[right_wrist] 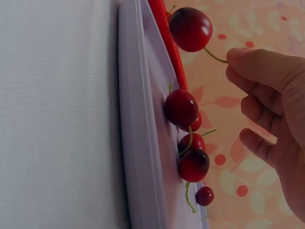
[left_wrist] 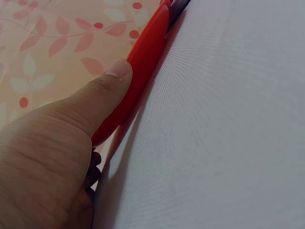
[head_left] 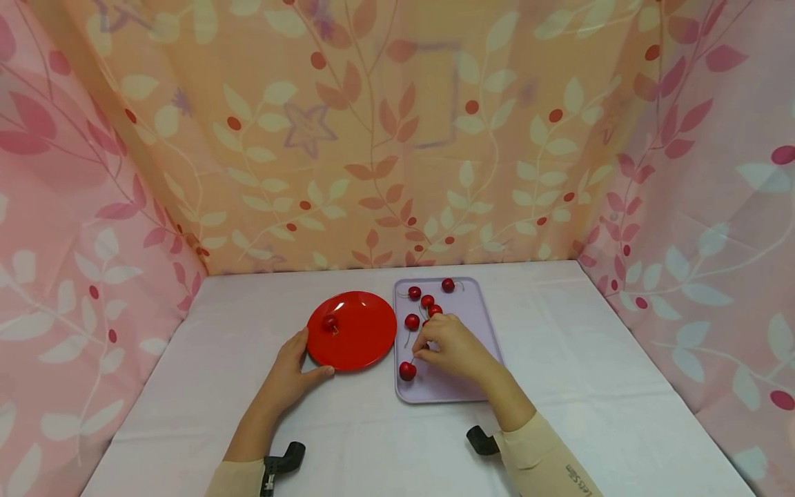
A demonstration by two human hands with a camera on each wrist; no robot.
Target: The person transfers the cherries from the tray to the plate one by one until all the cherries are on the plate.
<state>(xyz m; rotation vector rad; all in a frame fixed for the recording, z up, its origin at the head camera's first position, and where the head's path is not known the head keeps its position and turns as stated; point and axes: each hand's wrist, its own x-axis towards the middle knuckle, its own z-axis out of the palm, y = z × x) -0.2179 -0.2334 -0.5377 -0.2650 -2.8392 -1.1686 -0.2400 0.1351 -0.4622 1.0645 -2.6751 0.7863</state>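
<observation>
The stem of a cherry [head_left: 407,371] is pinched between thumb and index finger of the right hand [head_left: 456,348], its other fingers being loosely bent behind; by the right wrist view the fruit is hung clear above the tray, over the near left corner as seen from the head. The rim of a red plate [head_left: 366,345] is held by the left hand [head_left: 288,376], the thumb being laid along the near edge and the fingertips set at the left edge. On the plate, left of its middle, a single cherry [head_left: 330,322] is seen, its stem pointed toward the near side. Just beside the plate, to its right, the lilac tray [head_left: 468,314] is placed; whether the two are touching cannot be told. Over the far and left parts of the tray more red cherries [head_left: 412,322] are scattered, one being partly hidden by the right hand. Both forearms are covered by beige sleeves [head_left: 546,455], and a black mount [head_left: 482,440] is worn at each wrist. Everything is set on a table covered with white cloth [head_left: 621,414], which is enclosed at the back by a peach curtain [head_left: 373,138] and at the sides by pink curtains [head_left: 62,241], all printed with leaves and red dots.
</observation>
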